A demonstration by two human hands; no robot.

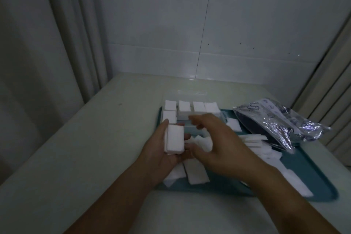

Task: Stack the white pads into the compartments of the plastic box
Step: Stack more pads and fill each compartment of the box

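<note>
From the head view I see my left hand with its grip closed around a small stack of white pads, held just above the teal tray. My right hand hovers beside it, fingers spread wide and holding nothing. The clear plastic box sits at the tray's far edge (several compartments already filled). Loose pads lie on the tray; a foil bag rests right, on the pale tabletop.

Teal tray at lower right on a pale table, crinkled silvery foil bag at right, white tiled wall behind, pale curtain at left.
</note>
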